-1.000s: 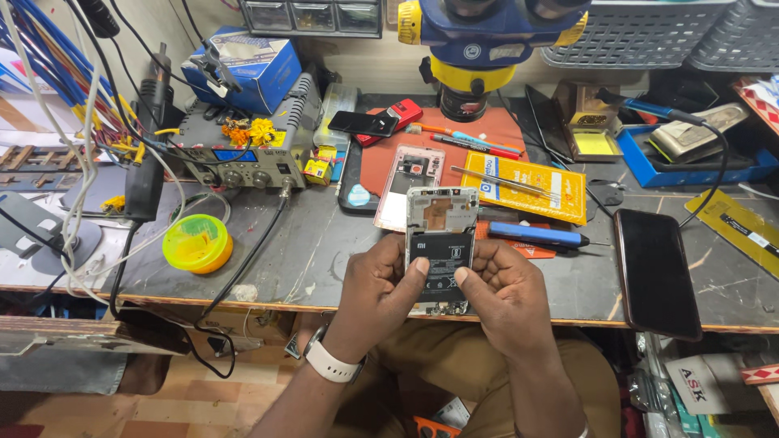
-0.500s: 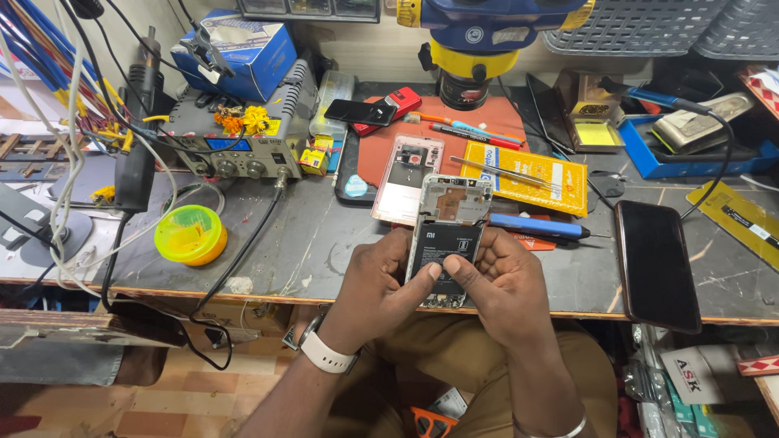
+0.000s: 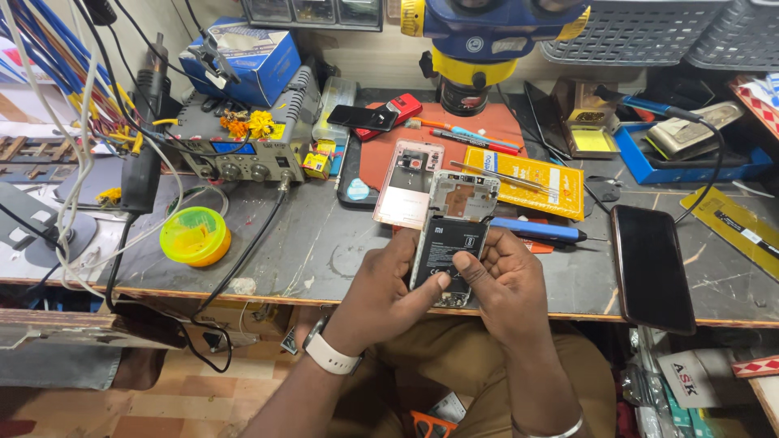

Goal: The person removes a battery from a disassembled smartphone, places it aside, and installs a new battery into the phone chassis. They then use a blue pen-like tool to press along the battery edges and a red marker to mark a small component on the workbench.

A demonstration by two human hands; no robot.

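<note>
Opened phone [image 3: 451, 235], back cover off, sits in both hands just over the near edge of the workbench [image 3: 308, 243], in front of the blue microscope [image 3: 487, 40]. Left hand [image 3: 381, 296] cups its left edge and lower half, thumb lying across the black battery [image 3: 445, 247]. Right hand [image 3: 503, 284] closes on the right edge, thumb tip pressing the battery's lower part. Both grips are narrow pinches, firmly on the phone.

Handling judgement:
- Light, flat and stiff along the frame, but fragile: the exposed board area at the top and the bare battery shouldn't take point loads or bending.
- Battery is probably glued in; its skin is soft, so nothing sharp against it.
- Best hold is on the long side rails, fingers behind, thumbs only resting on top. Keep off the top metal shield and any connectors.
- Smooth edges look slippery, and it hangs past the bench edge, so a drop goes to the lap or floor.

Relative to the microscope: pink back cover [image 3: 406, 182] lies on the red mat [image 3: 389, 154] just in front, beyond the phone. Yellow package [image 3: 527, 182] with tweezers [image 3: 495, 174] on it is front-right, blue-handled tool [image 3: 535, 231] nearer the right hand. Dark phone [image 3: 649, 268] lies far right, yellow-green tub [image 3: 195, 235] far left.
</note>
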